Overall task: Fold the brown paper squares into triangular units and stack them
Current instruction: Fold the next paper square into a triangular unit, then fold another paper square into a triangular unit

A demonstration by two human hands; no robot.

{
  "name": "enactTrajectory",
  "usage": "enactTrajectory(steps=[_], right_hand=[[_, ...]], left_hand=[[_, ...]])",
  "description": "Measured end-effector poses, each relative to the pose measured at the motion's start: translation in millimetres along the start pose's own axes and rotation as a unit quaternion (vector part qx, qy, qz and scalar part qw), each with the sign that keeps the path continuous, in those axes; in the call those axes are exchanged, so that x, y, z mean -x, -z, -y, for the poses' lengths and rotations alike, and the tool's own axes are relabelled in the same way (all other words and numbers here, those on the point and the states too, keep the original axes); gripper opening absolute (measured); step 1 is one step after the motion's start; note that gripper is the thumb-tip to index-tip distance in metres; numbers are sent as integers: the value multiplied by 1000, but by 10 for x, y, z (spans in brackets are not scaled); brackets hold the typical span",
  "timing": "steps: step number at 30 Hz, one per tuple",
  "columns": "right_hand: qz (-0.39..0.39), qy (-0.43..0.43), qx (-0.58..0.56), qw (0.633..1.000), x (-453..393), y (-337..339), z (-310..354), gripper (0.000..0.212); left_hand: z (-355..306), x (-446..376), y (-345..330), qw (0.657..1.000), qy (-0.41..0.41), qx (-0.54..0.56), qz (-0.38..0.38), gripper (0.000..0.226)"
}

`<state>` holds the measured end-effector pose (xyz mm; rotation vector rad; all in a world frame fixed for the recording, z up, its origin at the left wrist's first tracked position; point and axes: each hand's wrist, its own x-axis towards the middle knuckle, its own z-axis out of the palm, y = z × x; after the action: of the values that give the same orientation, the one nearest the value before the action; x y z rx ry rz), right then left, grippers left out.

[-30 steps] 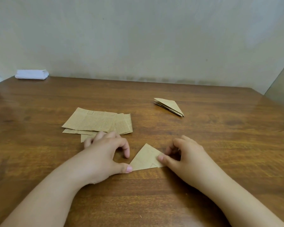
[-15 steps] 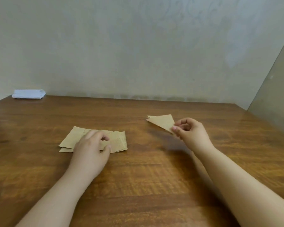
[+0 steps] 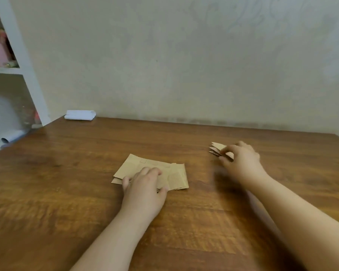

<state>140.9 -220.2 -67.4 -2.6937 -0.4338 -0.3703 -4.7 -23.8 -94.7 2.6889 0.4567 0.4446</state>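
Several items, left to right:
White shelf unit (image 3: 24,61): beside the table's far-left corner, pink things on the upper shelf, too blurred to name.
Folded white cloth (image 3: 80,115): at the wooden table's (image 3: 67,192) far-left corner, against the wall.
Loose pile of brown paper squares (image 3: 176,176): flat at mid-table, sheets fanned and overlapping, edges uneven.
Left hand (image 3: 144,189): laid on the pile's near-left part, fingers bent and pressing down on the top sheet, thumb at the near edge; nothing lifted.
Stack of triangular units (image 3: 216,148): well apart to the right of the pile, points splayed leftward, partly hidden behind fingers.
Right hand (image 3: 241,162): fingers curled round the stack's near side, pinching the top unit; somewhat blurred.
Handling, squares: likely very light, thin, limp when raised by one corner; prone to sliding over the glossy wood and over each other. Best peeled off singly at a free corner or the near edge.
Handling, units: likely stiffer from layered creases, springy, apt to fan open; best taken at the thick folded edge and pressed down to settle.
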Motion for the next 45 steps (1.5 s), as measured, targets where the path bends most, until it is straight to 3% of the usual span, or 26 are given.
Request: enactTrajectory(steps=[4, 7, 15, 19, 24, 26, 28, 31, 34, 39, 45], right_hand=[[117, 194, -88, 970, 244, -24, 610, 25], [163, 239, -78, 954, 347, -147, 858, 26], [144, 218, -106, 959, 530, -211, 842, 28], [134, 189, -153, 961, 677, -158, 787, 27], [50, 115, -257, 958, 808, 3, 569, 18], [8, 112, -288, 951, 868, 103, 460, 22], [-20, 107, -324, 940, 943, 224, 369, 25], [-66, 101, -381, 917, 1031, 357, 218, 27], [-87, 84, -428, 896, 1089, 365, 96, 28], [-89, 74, -491, 863, 1097, 416, -5, 17], [-67, 100, -509, 853, 1110, 457, -40, 13]], left_hand=[[-3, 13, 41, 999, -5, 29, -29, 31], [-23, 23, 96, 999, -11, 13, -46, 17], [-38, 30, 110, 998, -37, 7, -49, 14], [-73, 71, 133, 989, -73, 115, -53, 10], [-130, 184, 195, 957, -162, 237, -28, 13], [-132, 195, 218, 955, -176, 227, -68, 29], [-145, 201, 266, 960, -128, 233, -92, 63], [-152, 199, 331, 955, -17, 289, -58, 91], [-161, 209, 335, 945, -2, 326, -32, 101], [-260, 319, 381, 901, -59, 429, 31, 97], [-294, 364, 328, 907, -103, 409, 14, 68]])
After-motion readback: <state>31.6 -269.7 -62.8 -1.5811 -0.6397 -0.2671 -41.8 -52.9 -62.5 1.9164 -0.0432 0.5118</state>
